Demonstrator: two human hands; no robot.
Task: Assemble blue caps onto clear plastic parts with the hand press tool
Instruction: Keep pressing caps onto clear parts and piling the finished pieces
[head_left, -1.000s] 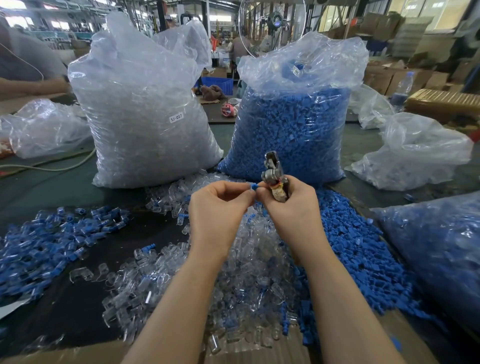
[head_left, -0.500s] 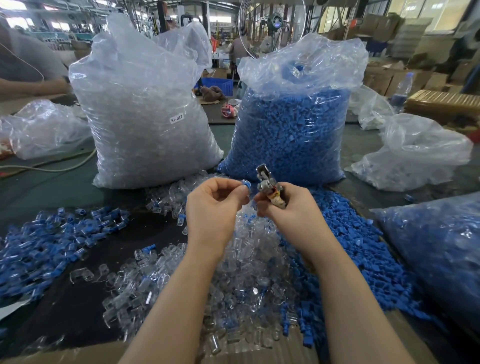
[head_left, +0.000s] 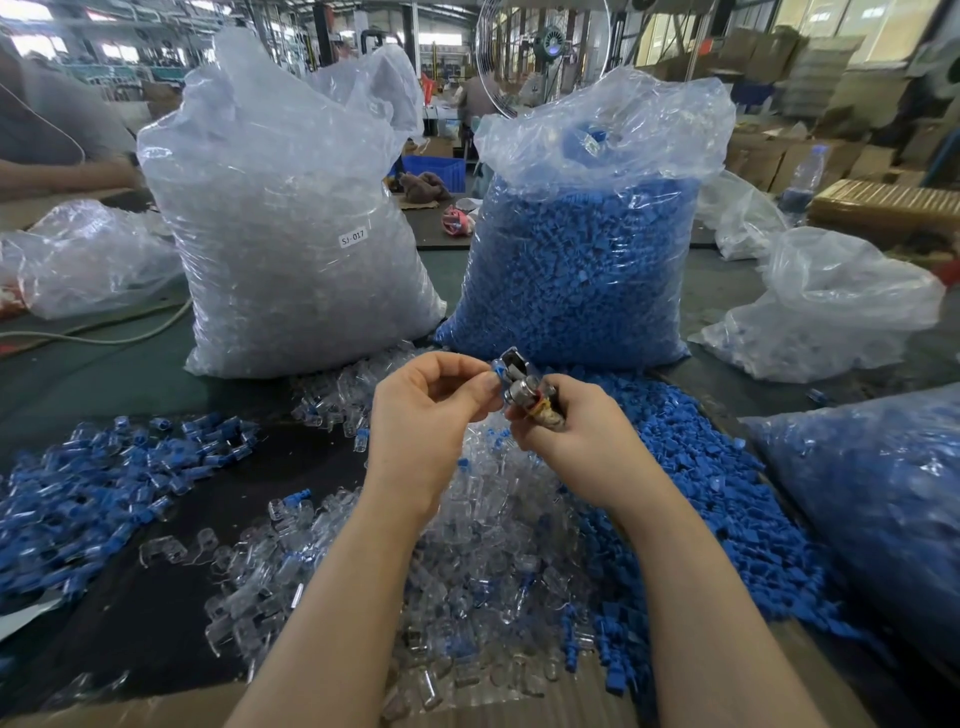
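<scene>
Hands meet at frame centre: the left hand (head_left: 423, 415) pinches a small blue plastic cap (head_left: 497, 370) against the metal hand press tool (head_left: 524, 387). The right hand (head_left: 576, 436) has its fingers curled around that tool, above the loose heap of clear plastic parts (head_left: 483, 545).

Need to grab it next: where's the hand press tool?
Head view, centre: the right hand grips the hand press tool, before the bag of blue caps.

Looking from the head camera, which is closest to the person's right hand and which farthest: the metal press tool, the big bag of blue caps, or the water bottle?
1. Press tool: gripped in the right hand.
2. Bag of blue caps: standing just behind the hands.
3. Water bottle: far back, on the right.
</scene>
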